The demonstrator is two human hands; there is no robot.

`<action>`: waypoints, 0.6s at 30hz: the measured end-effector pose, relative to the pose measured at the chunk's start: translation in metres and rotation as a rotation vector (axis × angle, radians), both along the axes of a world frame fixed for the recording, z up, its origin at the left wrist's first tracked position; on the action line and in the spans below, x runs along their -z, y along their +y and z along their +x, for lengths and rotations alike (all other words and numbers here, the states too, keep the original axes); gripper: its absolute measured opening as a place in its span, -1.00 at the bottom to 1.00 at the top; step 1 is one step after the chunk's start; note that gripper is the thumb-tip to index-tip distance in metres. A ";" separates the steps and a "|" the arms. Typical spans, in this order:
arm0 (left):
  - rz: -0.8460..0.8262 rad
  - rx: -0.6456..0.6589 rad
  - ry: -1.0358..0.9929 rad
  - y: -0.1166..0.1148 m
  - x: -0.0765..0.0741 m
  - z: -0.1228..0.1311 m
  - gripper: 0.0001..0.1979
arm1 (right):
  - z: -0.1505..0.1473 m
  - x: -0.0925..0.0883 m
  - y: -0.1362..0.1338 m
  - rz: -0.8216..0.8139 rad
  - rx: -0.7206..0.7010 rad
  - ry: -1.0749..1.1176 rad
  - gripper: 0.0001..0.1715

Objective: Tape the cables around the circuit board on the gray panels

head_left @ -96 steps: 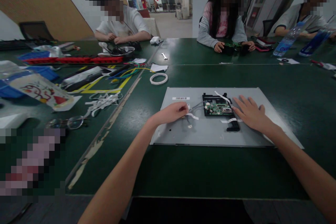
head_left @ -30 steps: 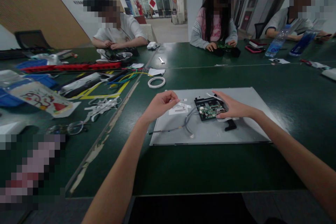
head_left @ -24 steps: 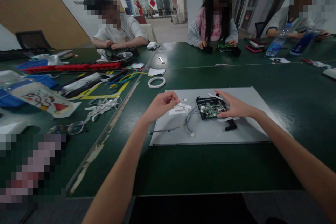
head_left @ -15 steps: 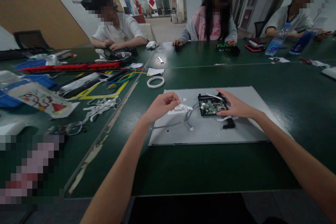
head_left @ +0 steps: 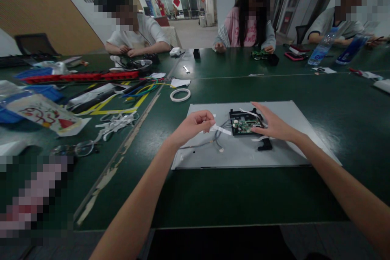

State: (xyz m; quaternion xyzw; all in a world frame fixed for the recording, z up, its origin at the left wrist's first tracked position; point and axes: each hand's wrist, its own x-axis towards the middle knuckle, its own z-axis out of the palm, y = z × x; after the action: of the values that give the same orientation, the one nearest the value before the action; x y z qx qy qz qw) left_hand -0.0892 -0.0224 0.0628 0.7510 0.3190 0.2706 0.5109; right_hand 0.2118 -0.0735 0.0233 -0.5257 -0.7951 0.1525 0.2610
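A flat grey panel [head_left: 237, 158] lies on the green table, bearing a green circuit board [head_left: 242, 126] in a black plastic frame. My right hand [head_left: 276, 125] grips the frame's right side, thumb at the board's front and fingers behind. Left of the board, my left hand [head_left: 197, 125] pinches a thin white flat strip [head_left: 224, 130] that reaches toward the frame. Whether the strip joins the board I cannot tell. Grey cables [head_left: 216, 140] with a small white plug run from the frame's left side. A small black part [head_left: 265, 144] sits in front of the frame.
Behind the panel is a roll of white tape [head_left: 180, 95], with a wrench [head_left: 186, 69] farther off. White cords [head_left: 117, 124], glasses [head_left: 85, 148] and a patterned packet [head_left: 45, 113] lie at left. Several people sit across the table; bottles [head_left: 323, 46] stand at right.
My left hand has moved slightly right, bringing the white strip closer to the board. My right hand stays on the frame. Across the table, a person's hand has left a small black box.
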 end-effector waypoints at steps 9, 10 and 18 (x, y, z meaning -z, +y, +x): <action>-0.056 0.110 0.023 -0.012 -0.005 0.012 -0.83 | -0.063 -0.021 -0.036 -0.241 -0.150 0.640 -0.47; -0.050 0.119 0.039 -0.013 -0.004 0.013 -0.84 | -0.069 -0.018 -0.038 -0.301 -0.160 0.673 -0.47; -0.012 0.173 0.104 -0.015 0.005 0.020 -0.83 | -0.089 -0.001 -0.043 -0.485 -0.075 0.804 -0.52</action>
State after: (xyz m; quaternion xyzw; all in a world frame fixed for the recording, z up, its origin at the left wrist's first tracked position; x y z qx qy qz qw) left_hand -0.0690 -0.0370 0.0575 0.7856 0.2806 0.1844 0.5197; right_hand 0.1226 -0.1166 0.0244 -0.4414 -0.5909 0.5347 0.4124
